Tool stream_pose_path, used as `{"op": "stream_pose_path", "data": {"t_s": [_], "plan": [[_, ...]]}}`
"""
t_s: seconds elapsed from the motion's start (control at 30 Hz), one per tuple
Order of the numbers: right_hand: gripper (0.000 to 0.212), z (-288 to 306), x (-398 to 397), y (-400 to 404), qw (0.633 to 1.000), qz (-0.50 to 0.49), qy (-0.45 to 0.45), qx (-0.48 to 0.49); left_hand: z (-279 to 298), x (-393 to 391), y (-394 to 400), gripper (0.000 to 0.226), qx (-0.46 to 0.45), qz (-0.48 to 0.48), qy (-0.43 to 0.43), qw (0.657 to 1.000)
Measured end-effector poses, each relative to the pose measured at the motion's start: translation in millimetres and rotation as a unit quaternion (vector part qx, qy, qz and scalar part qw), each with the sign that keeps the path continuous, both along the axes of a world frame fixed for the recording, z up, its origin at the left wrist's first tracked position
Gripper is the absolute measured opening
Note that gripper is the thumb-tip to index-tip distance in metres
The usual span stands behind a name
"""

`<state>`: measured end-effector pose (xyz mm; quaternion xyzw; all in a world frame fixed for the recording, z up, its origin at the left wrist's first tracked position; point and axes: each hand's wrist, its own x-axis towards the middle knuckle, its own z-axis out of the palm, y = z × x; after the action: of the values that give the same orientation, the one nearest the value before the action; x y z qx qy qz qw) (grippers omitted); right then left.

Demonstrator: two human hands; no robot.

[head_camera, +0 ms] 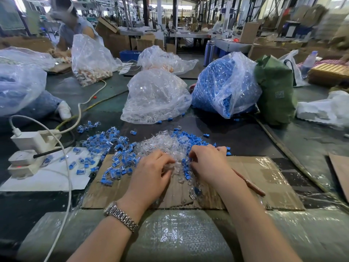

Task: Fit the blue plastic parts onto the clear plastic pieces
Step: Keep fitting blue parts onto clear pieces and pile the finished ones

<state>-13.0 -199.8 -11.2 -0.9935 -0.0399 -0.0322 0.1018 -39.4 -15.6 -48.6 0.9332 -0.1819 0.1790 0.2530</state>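
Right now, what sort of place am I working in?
Most likely a factory floor set up for hand assembly. Big plastic sacks of clear pieces and blue parts stand on the work table, another worker sorts parts nearby, and cardboard boxes and benches fill the hall behind.

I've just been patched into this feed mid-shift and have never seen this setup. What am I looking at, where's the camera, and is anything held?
There is no machine here: these are a person's two bare hands, filmed by one camera worn on the head, looking forward and down. The left hand, with a wristwatch, and the right hand work in a loose pile of clear plastic pieces and blue plastic parts beside a cardboard sheet. Both hands have curled fingers among the pieces, but what exactly each holds is hidden. Behind stand a bag of clear pieces and a bag of blue parts.
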Motion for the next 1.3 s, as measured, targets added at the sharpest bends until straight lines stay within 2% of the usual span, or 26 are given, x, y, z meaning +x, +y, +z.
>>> {"op": "stream_pose_path", "data": {"t_s": [0.2,0.27,0.33,0.43,0.53,0.67,0.73,0.83,0.93,1.1,1.3], "plan": [[0.029,2.4,-12.4,-1.3,1.000,-0.006,-0.022,0.022,-1.7,-2.1,2.9,0.020,0.020,0.028,0.006,0.999],[0.025,3.2,-13.9,-1.2,0.998,0.008,-0.017,0.058,-1.5,-1.7,3.0,0.018,0.016,0.023,0.008,1.000],[0.009,4.6,-15.6,1.3,0.996,0.026,-0.005,0.080,-0.6,-1.6,2.7,0.016,0.006,0.008,0.010,1.000],[0.017,8.4,-20.2,8.1,0.998,0.037,0.031,0.040,0.9,-1.9,2.6,0.016,-0.006,-0.008,0.020,1.000],[0.009,13.5,-22.2,10.0,0.999,0.025,0.020,-0.003,1.1,-2.0,3.4,0.020,-0.011,-0.007,0.025,1.000],[0.013,15.3,-25.3,2.9,0.999,0.001,-0.026,0.041,0.2,-2.1,4.0,0.028,-0.004,0.014,0.001,1.000],[0.010,15.7,-29.2,1.0,0.999,0.001,-0.014,0.048,-0.2,-2.0,3.7,0.027,0.009,0.021,0.003,1.000],[0.011,15.2,-36.8,5.0,0.999,0.008,0.043,0.015,-1.5,-1.4,2.6,0.020,0.025,0.023,0.023,0.999],[0.006,17.4,-39.9,14.5,0.998,0.000,0.048,-0.027,-1.0,-0.4,1.7,0.022,0.017,0.016,0.029,0.999],[0.013,25.8,-44.2,31.2,0.994,-0.026,0.084,-0.072,2.8,-2.1,0.7,0.024,0.001,0.010,0.029,1.000],[0.015,24.6,-46.6,26.4,0.996,-0.031,0.068,-0.057,6.8,-5.8,1.2,0.037,-0.032,-0.004,0.024,0.999]]}}
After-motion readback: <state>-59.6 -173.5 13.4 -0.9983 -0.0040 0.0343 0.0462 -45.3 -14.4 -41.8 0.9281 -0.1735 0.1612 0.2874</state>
